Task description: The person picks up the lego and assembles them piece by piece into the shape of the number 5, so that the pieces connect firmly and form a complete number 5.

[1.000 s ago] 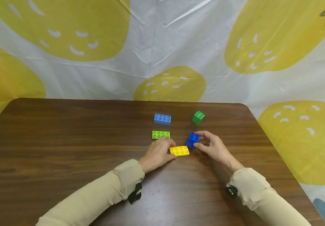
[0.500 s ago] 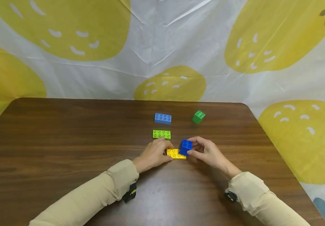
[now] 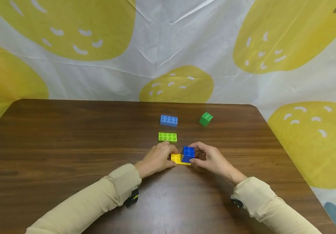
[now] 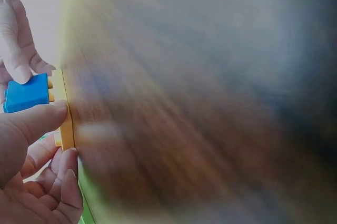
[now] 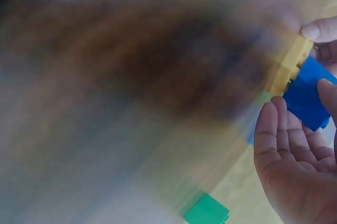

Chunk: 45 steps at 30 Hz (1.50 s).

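Just below the frame's centre, my left hand [image 3: 156, 157] pinches the yellow building brick [image 3: 176, 158]; my right hand [image 3: 213, 160] pinches the dark-blue four-stud brick [image 3: 188, 154] over its right end. The lime eight-stud brick [image 3: 168, 137] lies just above on the surface [image 3: 68, 136].

Head view evenly lit, mostly sharp; soft glare on near desk [image 3: 162, 198], faint shadow beside right sleeve [image 3: 261, 200]. Both wrist views: desk smeared, one upper corner dark, blue brick [image 4: 27, 93] crisper. Left wrist view blown out upper left.
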### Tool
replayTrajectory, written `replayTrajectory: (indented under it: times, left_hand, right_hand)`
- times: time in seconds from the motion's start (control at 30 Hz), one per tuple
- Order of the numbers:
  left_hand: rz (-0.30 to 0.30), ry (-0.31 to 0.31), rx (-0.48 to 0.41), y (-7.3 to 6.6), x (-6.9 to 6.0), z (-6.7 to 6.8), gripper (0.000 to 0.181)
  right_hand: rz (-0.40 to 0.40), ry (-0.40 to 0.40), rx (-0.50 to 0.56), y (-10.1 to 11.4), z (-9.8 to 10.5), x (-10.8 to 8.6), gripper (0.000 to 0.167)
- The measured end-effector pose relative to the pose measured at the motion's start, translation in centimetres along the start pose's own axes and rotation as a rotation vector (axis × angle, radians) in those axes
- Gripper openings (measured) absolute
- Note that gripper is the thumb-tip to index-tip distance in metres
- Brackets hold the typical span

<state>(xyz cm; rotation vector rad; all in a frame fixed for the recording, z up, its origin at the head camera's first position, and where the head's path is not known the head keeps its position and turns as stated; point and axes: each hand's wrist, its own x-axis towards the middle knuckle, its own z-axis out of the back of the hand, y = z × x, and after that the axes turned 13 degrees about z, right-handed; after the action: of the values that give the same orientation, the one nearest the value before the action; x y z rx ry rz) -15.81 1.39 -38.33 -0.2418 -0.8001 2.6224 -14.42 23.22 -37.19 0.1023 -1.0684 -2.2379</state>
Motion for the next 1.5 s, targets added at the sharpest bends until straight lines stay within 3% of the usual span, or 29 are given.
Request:
replayTrajectory:
  times: [0.6, 1.5]
  left_hand:
    - [-0.007, 0.007, 0.022, 0.04, -0.26, 0.32, 0.032]
    - [-0.004, 0.009, 0.050, 0.10, -0.36, 0.31, 0.032]
  right_hand:
    - [0.014, -0.031, -0.037, 0.08, -0.45, -0.07, 0.031]
    - [0.068, -0.002, -0.116, 0.35, -0.61, -0.18, 0.030]
